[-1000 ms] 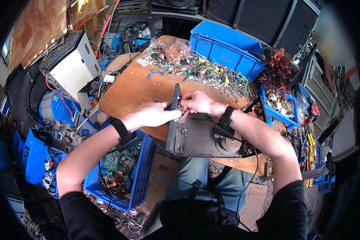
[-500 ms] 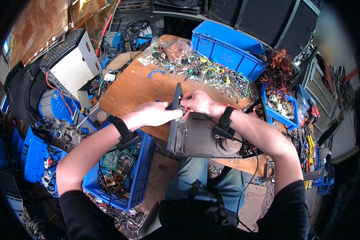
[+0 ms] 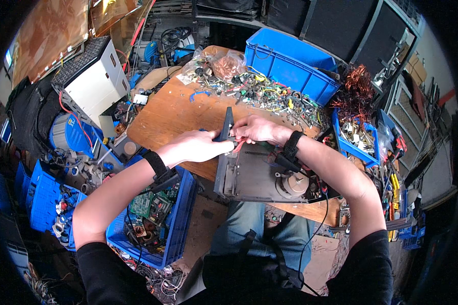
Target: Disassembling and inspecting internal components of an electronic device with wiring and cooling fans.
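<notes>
An open dark metal equipment casing (image 3: 259,178) rests across the near edge of the wooden table, above my lap. My left hand (image 3: 201,146) grips its upright end panel (image 3: 224,157), fingers on the outer side and thumb over the top onto the inner side. On the inner side, my right hand (image 3: 257,129) has its fingertips pinched close to the panel, at a bundle of red wires (image 3: 240,146). The exact wire ends are hidden by the fingers. A pale round disc-shaped part (image 3: 293,185) sits inside the casing, towards its right end.
Loose wires and small components (image 3: 285,99) cover the table's far side, before a large blue bin (image 3: 290,66). A copper wire tangle (image 3: 359,84) lies right, above a smaller blue tray (image 3: 361,147). Left of my legs stands a blue crate (image 3: 180,223) holding green circuit boards (image 3: 150,206).
My right hand has shifted slightly, its fingers now lower and more curled at the red wires. The casing has moved a touch to the right; my left hand keeps its grip.
</notes>
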Tool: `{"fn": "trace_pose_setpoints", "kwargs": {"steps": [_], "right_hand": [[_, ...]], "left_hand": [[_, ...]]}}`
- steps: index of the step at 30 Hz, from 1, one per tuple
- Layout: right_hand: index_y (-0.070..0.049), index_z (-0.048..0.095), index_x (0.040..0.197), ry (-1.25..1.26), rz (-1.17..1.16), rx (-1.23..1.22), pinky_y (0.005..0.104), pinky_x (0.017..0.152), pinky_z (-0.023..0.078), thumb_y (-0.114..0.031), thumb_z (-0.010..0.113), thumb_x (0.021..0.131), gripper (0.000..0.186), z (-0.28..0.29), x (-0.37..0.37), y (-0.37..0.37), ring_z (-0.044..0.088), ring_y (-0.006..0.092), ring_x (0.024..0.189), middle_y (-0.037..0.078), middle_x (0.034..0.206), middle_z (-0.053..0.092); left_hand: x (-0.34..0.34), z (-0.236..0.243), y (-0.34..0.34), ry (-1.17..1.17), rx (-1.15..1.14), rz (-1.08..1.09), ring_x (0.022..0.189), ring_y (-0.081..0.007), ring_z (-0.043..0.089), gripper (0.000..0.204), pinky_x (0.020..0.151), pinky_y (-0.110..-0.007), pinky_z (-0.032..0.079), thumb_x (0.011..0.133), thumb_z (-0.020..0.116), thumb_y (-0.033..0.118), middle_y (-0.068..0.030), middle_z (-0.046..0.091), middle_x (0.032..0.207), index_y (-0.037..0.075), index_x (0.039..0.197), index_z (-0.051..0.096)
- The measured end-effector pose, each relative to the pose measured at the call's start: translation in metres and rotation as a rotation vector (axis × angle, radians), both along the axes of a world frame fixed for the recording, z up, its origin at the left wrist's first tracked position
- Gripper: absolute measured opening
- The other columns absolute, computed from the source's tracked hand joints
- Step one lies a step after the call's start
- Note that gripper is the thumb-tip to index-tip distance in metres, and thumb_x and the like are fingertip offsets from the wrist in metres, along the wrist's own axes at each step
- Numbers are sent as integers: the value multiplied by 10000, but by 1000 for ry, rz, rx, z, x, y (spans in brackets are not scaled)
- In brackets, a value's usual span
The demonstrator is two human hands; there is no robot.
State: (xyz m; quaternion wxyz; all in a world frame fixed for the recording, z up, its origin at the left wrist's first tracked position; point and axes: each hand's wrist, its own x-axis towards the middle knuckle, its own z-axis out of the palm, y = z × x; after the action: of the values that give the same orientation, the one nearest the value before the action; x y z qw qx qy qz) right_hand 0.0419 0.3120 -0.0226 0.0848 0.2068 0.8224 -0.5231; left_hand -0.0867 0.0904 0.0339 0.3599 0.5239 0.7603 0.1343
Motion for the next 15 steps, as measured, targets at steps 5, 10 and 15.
{"fn": "trace_pose_setpoints", "kwargs": {"steps": [5, 10, 15], "right_hand": [[-48, 780, 1068, -13, 58, -12, 262, 552, 466, -259, 751, 979, 231, 2, -2, 3, 587, 82, 647, -10, 844, 706], [-62, 776, 1065, 11, 36, -50, 258, 563, 460, -263, 740, 977, 223, -2, -1, 2, 587, 77, 665, -19, 852, 707], [-55, 764, 1065, -1, -7, 40, 248, 580, 462, -220, 695, 971, 201, 5, 0, -9, 595, 66, 684, -13, 852, 715]], "left_hand": [[1, 3, 0, -5, -3, -10, 1346, -383, 604, 793, 1118, -450, 458, 993, 497, 683, -212, 628, 1466, 154, 1585, 480], [0, 2, 0, -8, -2, 2, 1362, -392, 591, 807, 1127, -460, 454, 982, 500, 695, -219, 622, 1472, 160, 1586, 479], [1, 5, 0, 8, -22, 12, 1373, -390, 583, 813, 1132, -458, 451, 981, 499, 694, -218, 614, 1483, 163, 1595, 466]]}}
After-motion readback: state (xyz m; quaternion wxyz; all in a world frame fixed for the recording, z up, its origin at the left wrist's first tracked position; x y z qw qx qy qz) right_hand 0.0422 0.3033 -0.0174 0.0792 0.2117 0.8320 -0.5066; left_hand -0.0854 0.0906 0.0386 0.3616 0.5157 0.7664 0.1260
